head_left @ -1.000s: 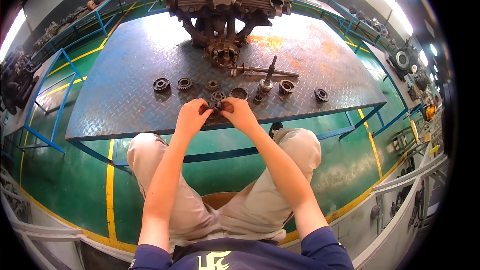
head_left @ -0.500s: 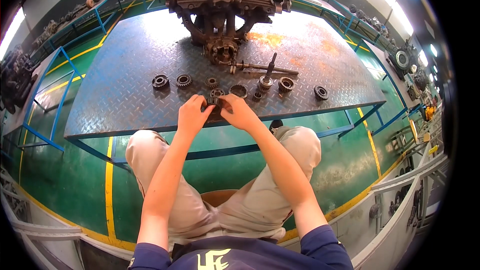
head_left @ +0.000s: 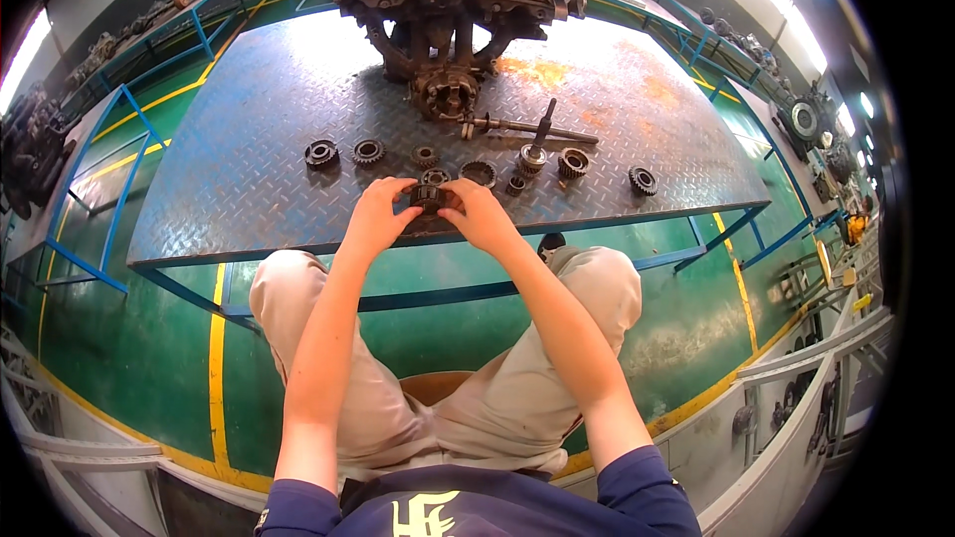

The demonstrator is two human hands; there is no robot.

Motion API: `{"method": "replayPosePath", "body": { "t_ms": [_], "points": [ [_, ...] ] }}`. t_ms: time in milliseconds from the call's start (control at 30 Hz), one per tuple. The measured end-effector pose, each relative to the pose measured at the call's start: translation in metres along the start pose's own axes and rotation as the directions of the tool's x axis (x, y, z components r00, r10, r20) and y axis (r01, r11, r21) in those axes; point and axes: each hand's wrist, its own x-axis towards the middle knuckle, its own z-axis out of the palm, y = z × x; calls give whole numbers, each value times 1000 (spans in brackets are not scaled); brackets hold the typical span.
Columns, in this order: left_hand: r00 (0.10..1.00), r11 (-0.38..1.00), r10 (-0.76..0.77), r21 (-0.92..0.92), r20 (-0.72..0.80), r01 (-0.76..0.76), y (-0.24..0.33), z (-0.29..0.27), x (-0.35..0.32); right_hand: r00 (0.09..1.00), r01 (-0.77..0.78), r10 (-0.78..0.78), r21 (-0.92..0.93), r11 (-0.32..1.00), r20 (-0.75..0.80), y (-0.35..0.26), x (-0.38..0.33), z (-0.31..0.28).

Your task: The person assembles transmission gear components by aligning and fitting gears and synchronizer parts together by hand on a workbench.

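Note:
Both my hands meet near the front edge of a steel checker-plate workbench (head_left: 249, 189). My left hand (head_left: 376, 217) and my right hand (head_left: 479, 217) grip one dark round gear part (head_left: 429, 199) between their fingertips, just above the plate. Close behind it lie several loose gears in a row: a bearing ring (head_left: 321, 153), a toothed gear (head_left: 368, 150), a small gear (head_left: 425, 155), a ring (head_left: 478, 173) and a gear (head_left: 572, 162). Farther right lies a separate gear (head_left: 643, 180).
A large engine block (head_left: 448, 0) stands at the back of the bench, with a shaft (head_left: 527, 126) lying before it. Rust patches mark the plate's right side. Blue railings (head_left: 109, 209) frame the bench over a green floor with yellow lines. I sit with my knees under the front edge.
My hands stay together on the gear part, drawn slightly nearer the bench's front edge. The loose gears have not moved.

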Motion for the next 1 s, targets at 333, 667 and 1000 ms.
{"method": "replayPosePath", "body": {
  "t_ms": [333, 667, 1000],
  "points": [
    [999, 998, -20, -51, 43, 22, -2, 3, -3, 999, 46, -46, -34, 998, -1, -1, 0, 2],
    [1000, 989, -11, -147, -26, 7, 5, 1, -2, 986, 153, -153, 5, 988, -62, -4, 0, 0],
    [993, 988, -110, -112, -33, 105, 10, 4, -4, 984, 156, -155, 5, 988, -93, -2, 0, 1]
  ]
}}
